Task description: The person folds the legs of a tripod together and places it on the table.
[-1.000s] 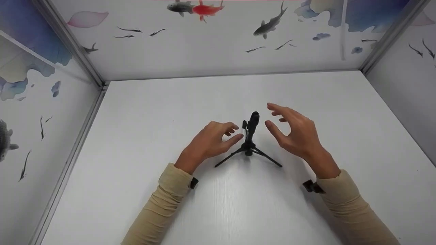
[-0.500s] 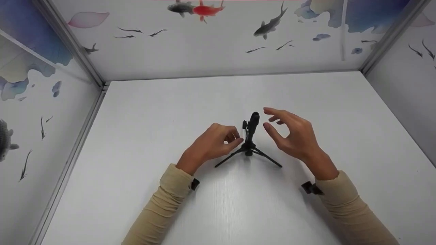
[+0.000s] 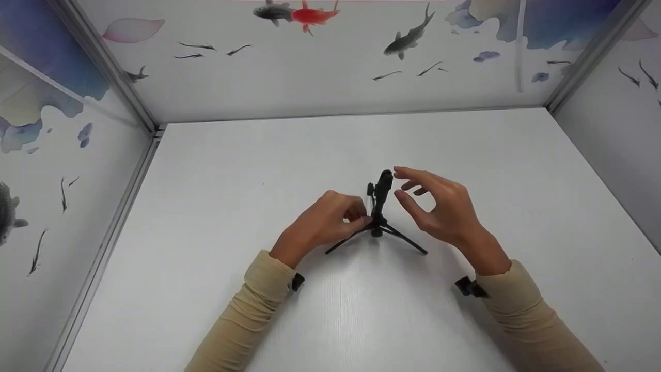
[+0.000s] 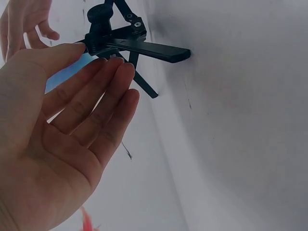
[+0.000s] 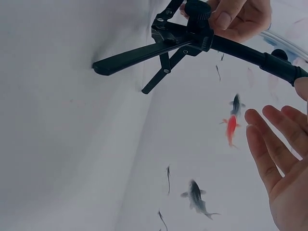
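Observation:
A small black tripod (image 3: pixel 381 194) stands upright near the middle of the table, its legs spread. My left hand (image 3: pixel 330 217) is at its left, with thumb and fingers closing on the hub where the legs meet. In the left wrist view, the thumb of my left hand (image 4: pixel 72 106) lies against the hub (image 4: pixel 98 41), and the fingertips are on its other side. My right hand (image 3: pixel 444 206) is at the right of the tripod's upper part, fingers spread and loosely bent. In the right wrist view, the thumb of my right hand (image 5: pixel 293 159) is near the upper tube (image 5: pixel 279 67).
The white table (image 3: pixel 232 160) is bounded by a back panel (image 3: pixel 330 77) and side panels printed with fish and leaves. Metal rails (image 3: pixel 147 113) run along the left edge and corner. A small black camera (image 3: pixel 470 285) sits at the right cuff.
My left hand has moved right and slightly down, its fingers drawing in on the tripod's hub. My right hand has moved left, nearer the upper part. The tripod stays in place.

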### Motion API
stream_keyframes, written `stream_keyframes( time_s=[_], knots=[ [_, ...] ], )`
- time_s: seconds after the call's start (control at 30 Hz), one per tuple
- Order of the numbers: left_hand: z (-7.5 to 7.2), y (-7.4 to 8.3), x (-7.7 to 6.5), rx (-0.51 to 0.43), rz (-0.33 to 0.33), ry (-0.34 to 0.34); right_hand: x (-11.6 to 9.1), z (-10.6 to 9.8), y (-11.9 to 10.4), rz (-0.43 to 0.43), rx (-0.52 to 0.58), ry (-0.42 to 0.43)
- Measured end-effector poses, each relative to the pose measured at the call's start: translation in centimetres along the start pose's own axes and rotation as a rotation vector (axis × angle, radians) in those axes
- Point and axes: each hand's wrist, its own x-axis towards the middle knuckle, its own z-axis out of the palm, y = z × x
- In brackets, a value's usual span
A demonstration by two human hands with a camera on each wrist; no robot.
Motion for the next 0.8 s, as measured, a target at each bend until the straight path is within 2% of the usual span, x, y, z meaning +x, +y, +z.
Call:
stream_keyframes(
  time_s=[0.2,0.67,0.8],
  knots=[
    [0.16,0.1,0.06,-0.019,-0.014,-0.031,-0.01,0.12,-0.21,-0.011,0.017,-0.011],
    [0.54,0.35,0.26,0.015,-0.065,-0.056,-0.03,0.59,-0.87,-0.014,0.064,-0.039],
    [0.66,0.44,0.26,0.025,-0.055,-0.053,-0.08,0.79,-0.96,-0.004,0.115,-0.047]
  ],
)
